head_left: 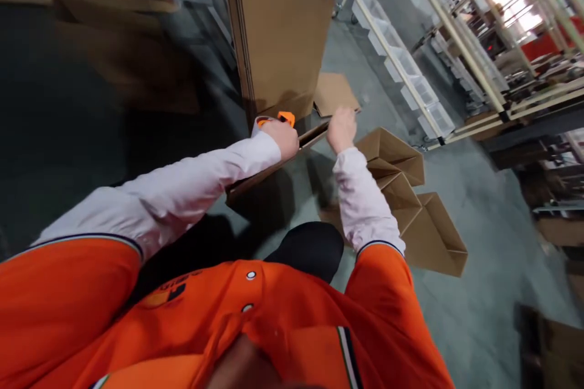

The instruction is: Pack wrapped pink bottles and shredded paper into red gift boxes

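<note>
Hands level, apart from each other, at frame centre. Left hand (281, 138) closed around an orange tool (286, 117), apparently a tape dispenser, and against a narrow cardboard carton (262, 181). Right hand (342, 129) curled at the carton's far end; cannot tell whether it pinches. Step in hand, as judged: steadying the slightly gaping carton; next move calls for a firm hold at both ends. Beyond: cardboard stack (283, 42), upper centre; open boxes (435, 234) on floor (493, 225), right of centre; bin rack (396, 51), upper right.
</note>
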`<control>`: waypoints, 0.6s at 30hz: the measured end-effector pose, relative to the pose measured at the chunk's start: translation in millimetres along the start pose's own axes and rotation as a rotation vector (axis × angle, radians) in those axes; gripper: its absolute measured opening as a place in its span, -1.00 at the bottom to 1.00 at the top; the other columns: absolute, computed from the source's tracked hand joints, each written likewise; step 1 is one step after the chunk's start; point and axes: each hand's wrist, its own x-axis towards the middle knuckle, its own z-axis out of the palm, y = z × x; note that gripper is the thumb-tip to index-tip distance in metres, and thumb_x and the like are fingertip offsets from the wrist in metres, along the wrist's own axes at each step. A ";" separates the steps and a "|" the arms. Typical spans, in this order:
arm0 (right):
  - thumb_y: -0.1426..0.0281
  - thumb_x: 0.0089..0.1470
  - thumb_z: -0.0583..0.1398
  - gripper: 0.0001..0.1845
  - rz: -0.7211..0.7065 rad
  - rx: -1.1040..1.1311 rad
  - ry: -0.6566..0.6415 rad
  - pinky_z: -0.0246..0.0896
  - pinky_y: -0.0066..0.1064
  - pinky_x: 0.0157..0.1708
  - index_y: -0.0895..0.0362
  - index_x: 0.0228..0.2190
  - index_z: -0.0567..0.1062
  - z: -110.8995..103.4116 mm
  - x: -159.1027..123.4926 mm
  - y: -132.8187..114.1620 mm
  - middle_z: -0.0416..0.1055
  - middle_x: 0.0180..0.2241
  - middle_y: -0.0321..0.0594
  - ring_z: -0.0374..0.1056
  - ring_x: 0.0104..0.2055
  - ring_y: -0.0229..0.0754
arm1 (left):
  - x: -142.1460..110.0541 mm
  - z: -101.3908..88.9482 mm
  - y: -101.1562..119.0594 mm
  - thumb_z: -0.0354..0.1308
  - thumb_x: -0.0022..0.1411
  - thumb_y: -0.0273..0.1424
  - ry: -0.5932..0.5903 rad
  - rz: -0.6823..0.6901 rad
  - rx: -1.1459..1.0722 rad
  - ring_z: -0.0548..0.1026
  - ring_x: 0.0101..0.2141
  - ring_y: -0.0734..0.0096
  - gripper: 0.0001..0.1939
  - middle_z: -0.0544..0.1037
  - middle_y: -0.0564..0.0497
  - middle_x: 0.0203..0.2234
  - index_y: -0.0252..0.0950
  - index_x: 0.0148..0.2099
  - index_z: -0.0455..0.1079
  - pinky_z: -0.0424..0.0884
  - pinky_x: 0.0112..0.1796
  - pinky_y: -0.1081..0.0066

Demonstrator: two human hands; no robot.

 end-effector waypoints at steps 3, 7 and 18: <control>0.56 0.18 0.10 -0.22 -0.459 -0.086 -0.033 -0.23 0.27 0.57 0.32 0.43 0.28 49.3 -45.6 -2.4 0.14 0.49 0.22 -0.10 0.61 0.20 | 6.7 12.4 -3.1 -0.12 0.55 -0.24 0.005 0.003 0.008 0.54 0.14 -0.40 -0.37 0.58 -0.60 0.04 -0.64 0.15 0.62 0.45 0.06 -0.07; 0.49 0.05 0.20 0.03 -0.537 -0.086 -0.042 -0.50 0.23 0.60 0.40 0.51 0.08 76.0 -90.0 8.9 -0.12 0.58 0.21 -0.35 0.66 0.23 | 1.4 13.7 -4.3 -0.13 0.57 -0.21 -0.017 0.029 0.001 0.53 0.16 -0.31 -0.37 0.58 -0.54 0.08 -0.62 0.17 0.60 0.43 0.10 -0.02; -0.13 0.21 0.34 -0.39 -0.446 -0.228 -0.637 0.46 0.00 0.18 0.20 -0.18 0.69 34.6 -127.3 -58.0 0.69 -0.07 0.07 0.58 0.11 0.27 | 12.6 -11.3 -6.6 -0.06 0.60 -0.28 0.168 -0.026 0.045 0.42 0.20 -0.36 -0.38 0.45 -0.67 0.14 -0.92 0.14 0.44 0.28 0.18 -0.16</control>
